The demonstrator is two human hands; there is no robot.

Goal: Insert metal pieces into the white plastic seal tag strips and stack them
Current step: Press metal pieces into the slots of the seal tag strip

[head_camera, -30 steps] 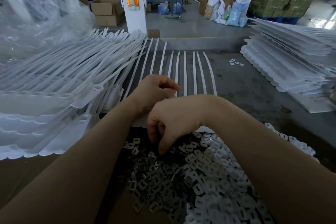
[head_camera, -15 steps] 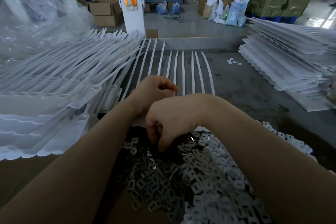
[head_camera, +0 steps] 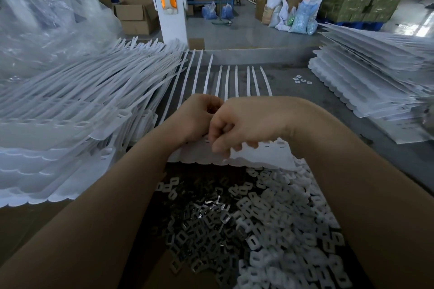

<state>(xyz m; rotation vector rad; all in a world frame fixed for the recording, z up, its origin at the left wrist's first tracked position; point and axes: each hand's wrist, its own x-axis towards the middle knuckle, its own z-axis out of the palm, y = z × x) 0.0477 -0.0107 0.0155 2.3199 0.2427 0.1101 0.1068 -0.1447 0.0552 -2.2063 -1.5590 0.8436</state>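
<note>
Here, both hands' grips (head_camera: 197, 119) (head_camera: 237, 129) clenched over the white strip sheet (head_camera: 265, 155), no legible writing.

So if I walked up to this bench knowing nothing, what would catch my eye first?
Probably the two hands at the centre: the left hand and right hand meet, fingers curled, over a white seal tag strip lying on the grey bench. Just below them spreads a heap of shiny metal pieces beside white plastic pieces. Big stacks of white strips fill the left side, with another stack at the right.

White strips (head_camera: 258, 155), silvery metal pieces (head_camera: 199, 230)
</note>
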